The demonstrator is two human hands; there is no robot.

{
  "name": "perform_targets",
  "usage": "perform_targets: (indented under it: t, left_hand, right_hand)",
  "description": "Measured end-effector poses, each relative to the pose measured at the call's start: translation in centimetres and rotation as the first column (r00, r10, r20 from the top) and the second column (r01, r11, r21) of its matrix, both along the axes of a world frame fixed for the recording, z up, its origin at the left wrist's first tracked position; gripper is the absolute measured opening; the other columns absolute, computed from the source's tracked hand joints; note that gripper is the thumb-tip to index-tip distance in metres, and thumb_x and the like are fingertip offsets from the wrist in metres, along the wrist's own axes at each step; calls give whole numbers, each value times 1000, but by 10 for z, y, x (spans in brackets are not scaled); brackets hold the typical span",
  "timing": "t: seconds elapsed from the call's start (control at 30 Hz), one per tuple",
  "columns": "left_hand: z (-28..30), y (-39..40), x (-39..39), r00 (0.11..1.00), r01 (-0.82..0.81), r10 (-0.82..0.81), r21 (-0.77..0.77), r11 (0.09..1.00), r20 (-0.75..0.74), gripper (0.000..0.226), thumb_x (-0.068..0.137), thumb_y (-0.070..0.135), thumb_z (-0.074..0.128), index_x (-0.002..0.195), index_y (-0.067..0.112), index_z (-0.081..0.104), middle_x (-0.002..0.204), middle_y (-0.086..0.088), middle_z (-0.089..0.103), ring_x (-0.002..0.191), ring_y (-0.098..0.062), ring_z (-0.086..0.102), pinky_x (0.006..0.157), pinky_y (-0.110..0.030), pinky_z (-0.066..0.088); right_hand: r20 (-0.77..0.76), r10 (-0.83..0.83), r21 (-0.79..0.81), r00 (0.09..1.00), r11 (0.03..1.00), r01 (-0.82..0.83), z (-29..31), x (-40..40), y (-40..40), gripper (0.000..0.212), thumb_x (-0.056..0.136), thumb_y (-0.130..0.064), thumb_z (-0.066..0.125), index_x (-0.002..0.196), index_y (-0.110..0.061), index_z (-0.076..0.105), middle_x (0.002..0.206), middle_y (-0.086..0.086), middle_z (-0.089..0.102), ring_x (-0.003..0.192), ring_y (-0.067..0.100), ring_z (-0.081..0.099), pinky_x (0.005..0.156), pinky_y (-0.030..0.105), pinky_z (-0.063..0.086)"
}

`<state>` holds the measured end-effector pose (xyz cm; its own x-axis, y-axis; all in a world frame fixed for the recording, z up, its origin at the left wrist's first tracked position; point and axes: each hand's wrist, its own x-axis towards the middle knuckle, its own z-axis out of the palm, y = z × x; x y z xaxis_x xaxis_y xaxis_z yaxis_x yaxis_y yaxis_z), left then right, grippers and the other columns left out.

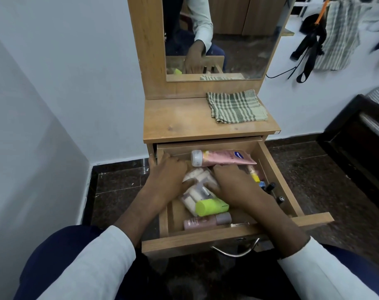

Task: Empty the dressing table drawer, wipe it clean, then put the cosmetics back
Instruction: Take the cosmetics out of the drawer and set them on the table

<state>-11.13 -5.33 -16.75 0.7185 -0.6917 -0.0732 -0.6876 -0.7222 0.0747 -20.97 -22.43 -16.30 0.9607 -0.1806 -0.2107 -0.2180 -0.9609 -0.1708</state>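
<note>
The wooden drawer (205, 238) of the dressing table is pulled out, with cosmetics inside. A pink tube (225, 158) lies across the back. In the middle sits a clear pouch of small white bottles (198, 180); a lime-green bottle (211, 206) and a small pink bottle (205, 221) lie in front of it. Small yellow, blue and black items (263, 184) line the right side. My left hand (168, 176) lies flat in the left of the drawer, thumb against the pouch. My right hand (236, 185) curls its fingers over the pouch from the right.
A folded green checked cloth (236, 107) lies on the table top (179, 120) at the right, below the mirror (238, 50). A wall stands close on the left. Dark furniture (357, 137) and hanging cloths (340, 33) are at the right. A metal handle (234, 253) projects from the drawer front.
</note>
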Motion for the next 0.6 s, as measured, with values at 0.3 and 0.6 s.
perform_targets:
  t: [0.3,0.6]
  left_hand:
    - [-9,7,-14,999,-32,29,139,990,25,59,99,68,49,138,26,61,144,1,55,145,-23,37,118,-73,14]
    - [11,18,-1,975,-90,34,-250,964,-220,37,86,62,76,103,33,63,102,18,69,101,-6,62,97,-43,35]
  right_hand:
    - [-88,-8,-56,996,998,3,0,1,9,43,100,-62,53,112,-23,64,114,3,70,105,25,66,87,42,56]
    - [8,-89,198,996,976,86,1,-6,-3,34,93,-46,75,107,-22,57,91,-10,65,86,11,61,69,32,51]
